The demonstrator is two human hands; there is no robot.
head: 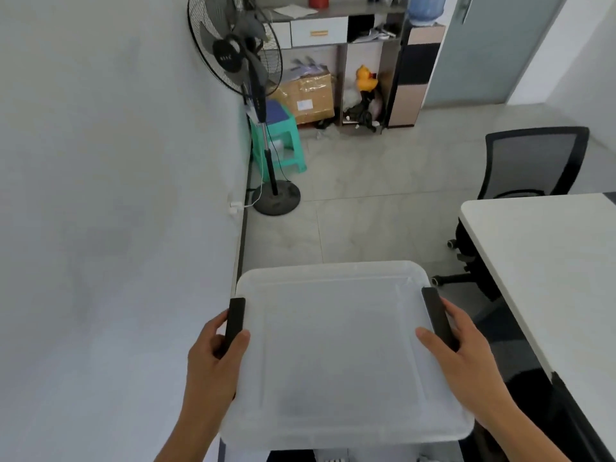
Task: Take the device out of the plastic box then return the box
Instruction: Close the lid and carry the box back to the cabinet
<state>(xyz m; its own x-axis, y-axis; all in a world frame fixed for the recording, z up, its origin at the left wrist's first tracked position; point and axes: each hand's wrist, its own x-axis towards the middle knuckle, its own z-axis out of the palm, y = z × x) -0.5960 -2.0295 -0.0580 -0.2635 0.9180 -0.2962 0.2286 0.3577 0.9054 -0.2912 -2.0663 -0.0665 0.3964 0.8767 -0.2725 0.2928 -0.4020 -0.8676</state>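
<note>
We hold the plastic box (343,355) with left hand (213,358) and right hand (466,358) closed on its black latches (235,323), keeping it level.

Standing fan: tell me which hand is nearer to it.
Left. The left hand grips the plastic box on the standing fan's side; the right hand holds the opposite latch, farther away.

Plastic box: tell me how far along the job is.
Nothing looks done yet: the lid is still on the plastic box, and no device shows through its frosted surface. In hand: the left hand and right hand grip the black side latches, box held above the floor. Left: open it, remove the device, return the box.
</note>
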